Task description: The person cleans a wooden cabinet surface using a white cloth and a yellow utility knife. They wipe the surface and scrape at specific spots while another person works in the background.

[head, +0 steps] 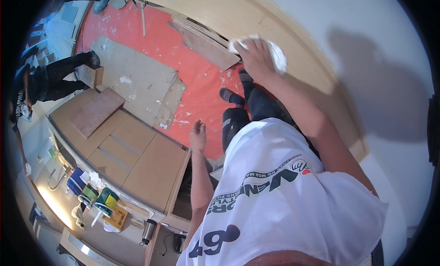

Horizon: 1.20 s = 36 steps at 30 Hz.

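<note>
My right hand (259, 60) presses a bunched white cloth (280, 58) against a long pale wood-grain panel (309, 73) on my right side. Part of the cloth is hidden under the palm. My left hand (198, 135) hangs loosely over the red floor covering, with its fingers slightly curled and no object visible in it. Closest to that hand is the end of a brown-fronted cabinet (151, 173), whose side compartment stands uncovered.
Stacked boards (206, 42) lean along the panel's base. Dusty cardboard (134, 80) covers part of the red floor sheet (202, 84). A loose board (98, 111) rests against the cabinet. Tubs (106, 200) and a tumbler (148, 231) stand on the counter. Another person (44, 77) stands at far left.
</note>
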Tool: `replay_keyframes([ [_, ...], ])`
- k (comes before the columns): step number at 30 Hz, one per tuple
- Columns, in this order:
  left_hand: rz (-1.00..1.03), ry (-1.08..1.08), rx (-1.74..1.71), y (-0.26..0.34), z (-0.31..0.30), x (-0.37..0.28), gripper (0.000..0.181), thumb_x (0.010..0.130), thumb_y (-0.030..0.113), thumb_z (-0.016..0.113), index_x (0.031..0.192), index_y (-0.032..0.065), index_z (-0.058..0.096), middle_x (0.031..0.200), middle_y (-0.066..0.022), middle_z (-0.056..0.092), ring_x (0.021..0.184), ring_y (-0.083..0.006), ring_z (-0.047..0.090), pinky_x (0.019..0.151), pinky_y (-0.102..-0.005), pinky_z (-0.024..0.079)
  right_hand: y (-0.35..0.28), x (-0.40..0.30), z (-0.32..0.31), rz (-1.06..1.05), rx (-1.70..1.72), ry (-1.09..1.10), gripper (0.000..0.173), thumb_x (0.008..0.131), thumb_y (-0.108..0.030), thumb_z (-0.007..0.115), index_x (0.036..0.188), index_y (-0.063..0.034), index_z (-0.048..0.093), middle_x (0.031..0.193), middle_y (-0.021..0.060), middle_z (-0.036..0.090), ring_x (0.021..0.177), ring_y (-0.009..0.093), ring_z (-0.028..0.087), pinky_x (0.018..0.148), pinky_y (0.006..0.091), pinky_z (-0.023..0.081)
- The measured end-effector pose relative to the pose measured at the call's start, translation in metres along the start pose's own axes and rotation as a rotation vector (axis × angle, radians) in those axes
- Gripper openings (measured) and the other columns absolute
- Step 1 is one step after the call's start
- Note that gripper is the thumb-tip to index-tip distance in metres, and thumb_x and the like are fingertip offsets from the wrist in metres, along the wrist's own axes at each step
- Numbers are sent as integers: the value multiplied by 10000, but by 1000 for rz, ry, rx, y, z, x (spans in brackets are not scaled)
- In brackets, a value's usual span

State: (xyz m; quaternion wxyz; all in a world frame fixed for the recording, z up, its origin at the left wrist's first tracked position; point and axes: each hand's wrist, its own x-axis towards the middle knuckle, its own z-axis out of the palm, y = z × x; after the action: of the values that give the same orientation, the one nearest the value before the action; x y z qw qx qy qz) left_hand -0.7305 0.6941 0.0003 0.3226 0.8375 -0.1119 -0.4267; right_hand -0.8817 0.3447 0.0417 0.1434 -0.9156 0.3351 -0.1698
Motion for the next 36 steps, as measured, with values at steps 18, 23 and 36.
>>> replay_keyframes([
  [18, 773, 5, 485, 197, 74, 52, 397, 951, 137, 594, 1323, 9, 543, 1255, -210, 613, 1209, -386, 557, 1018, -441, 454, 28, -109, -46, 98, 15, -27, 404, 819, -71, 613, 1221, -102, 641, 1259, 120, 548, 1249, 327, 481, 1077, 501, 366],
  [23, 1069, 113, 712, 260, 72, 99, 531, 928, 61, 565, 1439, 64, 422, 1471, -169, 443, 1372, -408, 382, 1112, -495, 349, 51, -190, -90, 109, -32, -148, 401, 832, -82, 641, 1229, -132, 663, 1269, 104, 542, 1245, 311, 484, 1073, 496, 375],
  [36, 1151, -62, 1307, 252, 86, 112, 772, 864, 23, 541, 1561, 159, 238, 1634, -46, 190, 1485, -367, 204, 1170, -553, 263, 53, -196, -90, 150, 7, -87, 420, 793, -92, 722, 1208, -147, 686, 1229, 93, 562, 1200, 297, 508, 1047, 485, 390],
])
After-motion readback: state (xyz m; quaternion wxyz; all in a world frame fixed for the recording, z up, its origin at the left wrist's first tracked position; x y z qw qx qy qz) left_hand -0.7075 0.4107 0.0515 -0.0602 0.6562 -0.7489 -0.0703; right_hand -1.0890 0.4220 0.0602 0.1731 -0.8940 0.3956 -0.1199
